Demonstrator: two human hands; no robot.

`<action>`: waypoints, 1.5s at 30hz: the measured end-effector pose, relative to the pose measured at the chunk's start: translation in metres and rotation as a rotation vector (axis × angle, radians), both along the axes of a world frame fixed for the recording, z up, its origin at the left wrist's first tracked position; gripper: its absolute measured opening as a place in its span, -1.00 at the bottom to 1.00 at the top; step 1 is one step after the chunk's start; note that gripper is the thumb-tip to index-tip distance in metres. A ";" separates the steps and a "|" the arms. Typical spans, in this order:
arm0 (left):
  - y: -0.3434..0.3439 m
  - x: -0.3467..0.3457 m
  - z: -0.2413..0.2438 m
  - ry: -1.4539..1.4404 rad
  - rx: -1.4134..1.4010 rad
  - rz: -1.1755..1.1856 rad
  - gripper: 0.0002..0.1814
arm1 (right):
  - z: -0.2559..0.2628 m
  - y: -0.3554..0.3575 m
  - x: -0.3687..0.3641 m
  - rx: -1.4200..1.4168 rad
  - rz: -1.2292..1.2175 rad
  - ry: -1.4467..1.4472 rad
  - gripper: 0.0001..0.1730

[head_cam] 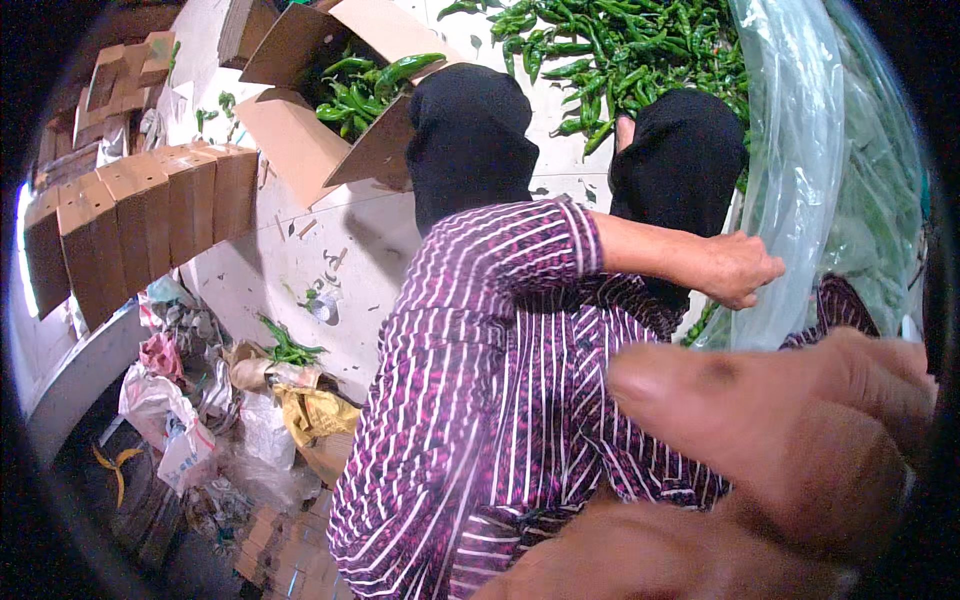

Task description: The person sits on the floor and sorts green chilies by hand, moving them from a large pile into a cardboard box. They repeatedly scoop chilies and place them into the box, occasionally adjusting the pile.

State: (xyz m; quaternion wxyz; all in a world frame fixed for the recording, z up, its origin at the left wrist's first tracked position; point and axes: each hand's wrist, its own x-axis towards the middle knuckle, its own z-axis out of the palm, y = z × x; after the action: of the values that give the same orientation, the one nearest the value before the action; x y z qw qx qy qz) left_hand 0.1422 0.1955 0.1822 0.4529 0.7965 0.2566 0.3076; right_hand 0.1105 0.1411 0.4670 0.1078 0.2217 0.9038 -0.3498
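My left hand (739, 270) reaches across my body at the right, its fingers curled in and no object showing in them. Just behind it hangs a clear plastic sheet (795, 172); whether they touch is unclear. Large and blurred at the lower right, my right hand (772, 442) is very close to the camera, and its fingertips are partly out of sight. Beyond my black-clad knees (472, 135) spreads a heap of long green peppers (637, 52). An open cardboard carton (289, 142) by the left knee holds more green peppers (360, 90).
Several brown cardboard cartons (142, 210) stand in a row at the left. Below them lie crumpled plastic bags (169, 427), a yellow bag (315, 412) and a few loose green peppers (289, 345). Leaf scraps and stems litter the pale floor (300, 262).
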 end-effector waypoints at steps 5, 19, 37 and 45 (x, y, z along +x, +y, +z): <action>0.039 -0.064 0.005 -0.226 0.020 0.052 -0.64 | 0.012 0.003 0.012 0.007 -0.197 -0.102 -0.84; 0.150 -0.196 -0.095 0.408 -0.532 0.308 -0.63 | -0.398 0.158 0.266 -0.297 -1.398 0.141 -0.45; 0.228 -0.074 -0.206 0.446 0.225 0.375 -0.69 | -0.544 0.173 0.448 0.487 -1.732 -0.184 -0.19; 0.301 -0.042 -0.236 0.733 0.206 0.500 -0.13 | -0.548 0.257 0.393 0.291 -1.912 -0.422 -0.09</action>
State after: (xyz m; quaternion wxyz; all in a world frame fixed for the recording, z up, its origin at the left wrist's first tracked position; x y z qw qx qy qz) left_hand 0.0998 0.4968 -0.0542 0.1622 0.8073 0.5525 0.1293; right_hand 0.5030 0.3985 -0.0813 -0.0897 0.9270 0.3408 -0.1283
